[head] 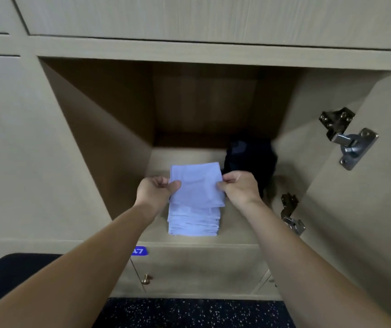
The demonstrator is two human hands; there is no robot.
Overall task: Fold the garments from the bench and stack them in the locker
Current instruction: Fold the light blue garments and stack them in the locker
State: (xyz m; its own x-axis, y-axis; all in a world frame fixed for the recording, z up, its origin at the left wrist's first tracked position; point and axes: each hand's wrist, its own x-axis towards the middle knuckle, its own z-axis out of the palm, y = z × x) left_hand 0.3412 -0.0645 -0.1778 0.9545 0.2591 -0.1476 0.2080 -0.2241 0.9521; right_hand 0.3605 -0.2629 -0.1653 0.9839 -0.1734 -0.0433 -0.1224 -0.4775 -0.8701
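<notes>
Both hands are gripping. My left hand [156, 191] is pinching the left edge of the folded pale-blue garment [197, 185], thumb on top and fingers curling under. My right hand [240, 188] is pinching the opposite edge the same way. The piece is spanning flat between my two grips, inside the open locker [237, 232], directly over the stack of folded pale garments [193, 222] sitting below my hands. I can't tell from this top-down angle whether it's already resting on the stack or hanging just above it. A dark garment [249, 159] is lying just beyond my right hand, toward the back wall.

Handling, my read: it's thin cloth, light and soft, with no stiffness of its own. It's staying flat only because I'm tensioning it edge to edge. It's not fragile and not slippery, but the folds are likely opening if one side is let go first. The best hold is the one I'm using: mid-edge on both sides, pinching through all layers.
</notes>
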